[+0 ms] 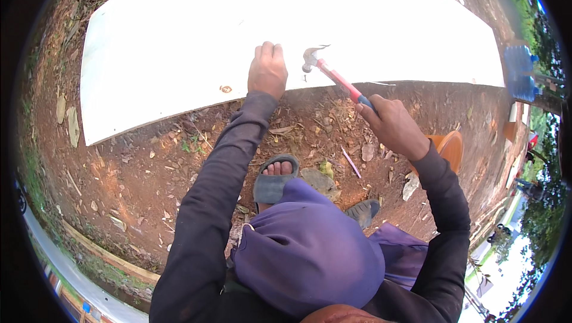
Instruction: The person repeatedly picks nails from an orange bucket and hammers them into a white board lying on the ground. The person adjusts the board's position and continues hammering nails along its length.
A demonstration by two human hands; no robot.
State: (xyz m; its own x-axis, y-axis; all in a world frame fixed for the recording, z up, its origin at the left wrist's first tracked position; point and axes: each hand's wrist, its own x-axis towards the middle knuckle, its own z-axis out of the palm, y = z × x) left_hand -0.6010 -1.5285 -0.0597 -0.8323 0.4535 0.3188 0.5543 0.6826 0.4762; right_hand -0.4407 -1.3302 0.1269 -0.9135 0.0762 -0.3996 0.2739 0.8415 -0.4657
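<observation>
My right hand (pixel 393 124) is closed around the blue grip of a claw hammer (pixel 339 79) with a red and blue handle. Its metal head is over the near edge of a large white board (pixel 178 50), beside a small nail (pixel 305 77) in or on the board. My left hand (pixel 269 68), to the left of the hammer head, rests on the same board with its fingers curled and the back of the hand up. Whether the fingertips hold anything is hidden. A brown mark shows on the board left of this hand.
Leaf-strewn soil (pixel 134 189) lies below the board. My sandalled feet are near a flat stone (pixel 319 182) and a pink stick (pixel 351 162). An orange-brown rounded object (pixel 450 151) is by my right forearm. Blue plastic bottles (pixel 520 73) stand beyond the board's right end.
</observation>
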